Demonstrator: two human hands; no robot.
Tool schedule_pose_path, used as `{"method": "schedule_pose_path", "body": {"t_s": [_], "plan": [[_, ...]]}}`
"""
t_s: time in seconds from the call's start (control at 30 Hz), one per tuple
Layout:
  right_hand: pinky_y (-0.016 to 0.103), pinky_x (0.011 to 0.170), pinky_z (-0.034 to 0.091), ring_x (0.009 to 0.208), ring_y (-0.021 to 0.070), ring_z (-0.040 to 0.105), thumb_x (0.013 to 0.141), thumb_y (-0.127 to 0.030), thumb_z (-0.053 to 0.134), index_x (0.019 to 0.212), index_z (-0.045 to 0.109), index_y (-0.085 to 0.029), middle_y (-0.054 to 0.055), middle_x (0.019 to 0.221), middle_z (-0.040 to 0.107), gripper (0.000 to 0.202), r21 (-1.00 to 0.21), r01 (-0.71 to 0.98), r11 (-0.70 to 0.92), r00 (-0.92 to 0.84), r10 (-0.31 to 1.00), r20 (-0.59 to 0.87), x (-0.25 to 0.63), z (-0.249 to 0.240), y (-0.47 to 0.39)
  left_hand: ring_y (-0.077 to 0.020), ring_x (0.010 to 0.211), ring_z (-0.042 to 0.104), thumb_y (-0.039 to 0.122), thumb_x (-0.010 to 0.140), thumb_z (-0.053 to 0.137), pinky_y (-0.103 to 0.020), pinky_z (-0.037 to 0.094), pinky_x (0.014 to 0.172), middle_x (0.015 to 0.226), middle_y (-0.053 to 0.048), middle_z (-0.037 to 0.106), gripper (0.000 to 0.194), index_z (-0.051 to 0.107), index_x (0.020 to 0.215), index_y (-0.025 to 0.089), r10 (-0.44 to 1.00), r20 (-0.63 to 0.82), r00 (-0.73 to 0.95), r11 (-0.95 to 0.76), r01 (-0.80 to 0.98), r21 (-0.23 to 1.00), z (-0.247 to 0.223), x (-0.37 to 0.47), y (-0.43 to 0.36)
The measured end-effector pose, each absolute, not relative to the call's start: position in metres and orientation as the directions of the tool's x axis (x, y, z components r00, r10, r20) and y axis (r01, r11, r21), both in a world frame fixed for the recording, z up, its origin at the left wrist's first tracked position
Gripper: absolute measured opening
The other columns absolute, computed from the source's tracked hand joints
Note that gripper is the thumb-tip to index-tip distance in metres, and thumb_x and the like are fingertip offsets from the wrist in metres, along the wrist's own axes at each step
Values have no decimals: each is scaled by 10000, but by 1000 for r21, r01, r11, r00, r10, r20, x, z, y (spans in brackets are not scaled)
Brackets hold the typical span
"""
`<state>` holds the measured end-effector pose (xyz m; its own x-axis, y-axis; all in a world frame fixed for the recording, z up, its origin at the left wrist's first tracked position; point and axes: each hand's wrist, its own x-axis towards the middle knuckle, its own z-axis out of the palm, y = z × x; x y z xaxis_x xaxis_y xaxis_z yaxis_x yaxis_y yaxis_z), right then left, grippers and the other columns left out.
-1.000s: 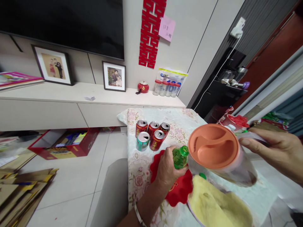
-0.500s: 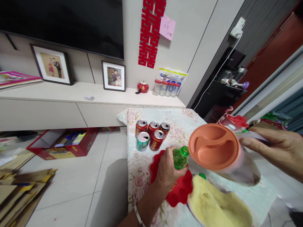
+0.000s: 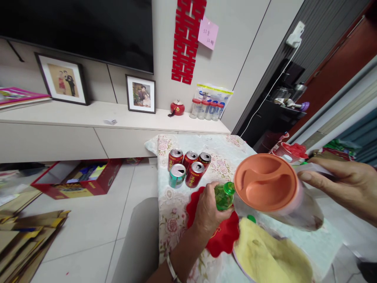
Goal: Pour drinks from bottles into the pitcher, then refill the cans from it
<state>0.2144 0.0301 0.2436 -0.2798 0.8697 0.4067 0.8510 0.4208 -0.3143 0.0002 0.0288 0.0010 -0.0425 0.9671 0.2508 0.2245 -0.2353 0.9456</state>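
My left hand (image 3: 207, 210) is wrapped round a green plastic bottle (image 3: 224, 196) with no cap on its neck, above a red scalloped mat (image 3: 224, 239). My right hand (image 3: 344, 182) grips the handle of a clear pitcher (image 3: 303, 216) with an orange lid (image 3: 266, 182). The pitcher is tilted toward the bottle, its lid edge close beside the bottle's mouth. Whether liquid passes between them I cannot tell. Dark liquid shows low in the pitcher. A green cap (image 3: 251, 219) lies by a yellow cloth (image 3: 271, 251), partly below the pitcher.
Several opened drink cans (image 3: 195, 175) stand grouped on the flowered tablecloth (image 3: 172, 224). Behind the table runs a low white cabinet (image 3: 132, 122) with framed photos, a red jar (image 3: 177, 107) and lidded glass jars (image 3: 206, 110). A red carton (image 3: 79, 181) and flattened cardboard (image 3: 32, 243) lie on the floor.
Hardly anything differs. Both hands, the bottle and the tilted pitcher keep the same positions, while the camera view has shifted very slightly.
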Motion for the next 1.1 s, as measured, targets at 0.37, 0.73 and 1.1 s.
{"method": "schedule_pose_path", "body": {"t_s": [0.37, 0.73, 1.1], "plan": [[299, 373, 470, 462, 205, 568, 762, -738, 678, 558, 700, -274, 36, 524, 613, 508, -320, 850, 419, -279, 872, 401, 212, 244, 32, -335, 1172, 663, 207, 621, 821, -468, 533, 1032, 1237, -115, 673, 733, 492, 1276, 230, 967, 251, -41, -235, 227, 945, -1, 1, 29], [301, 388, 492, 484, 216, 593, 793, -715, 657, 583, 716, -273, 40, 552, 631, 493, -310, 848, 430, -287, 864, 412, 217, 243, 31, -322, 1155, 670, 216, 624, 824, -450, 548, 1014, 1221, -105, 676, 728, 498, 1275, 231, 967, 251, -44, -234, 229, 945, -2, 0, 29], [317, 384, 463, 472, 214, 560, 789, -740, 642, 559, 675, -284, 42, 535, 596, 512, -323, 849, 418, -276, 873, 403, 214, 244, 29, -328, 1145, 672, 212, 624, 816, -467, 548, 1007, 1220, -113, 674, 724, 499, 1275, 217, 964, 263, -42, -248, 224, 942, -3, 2, 29]]}}
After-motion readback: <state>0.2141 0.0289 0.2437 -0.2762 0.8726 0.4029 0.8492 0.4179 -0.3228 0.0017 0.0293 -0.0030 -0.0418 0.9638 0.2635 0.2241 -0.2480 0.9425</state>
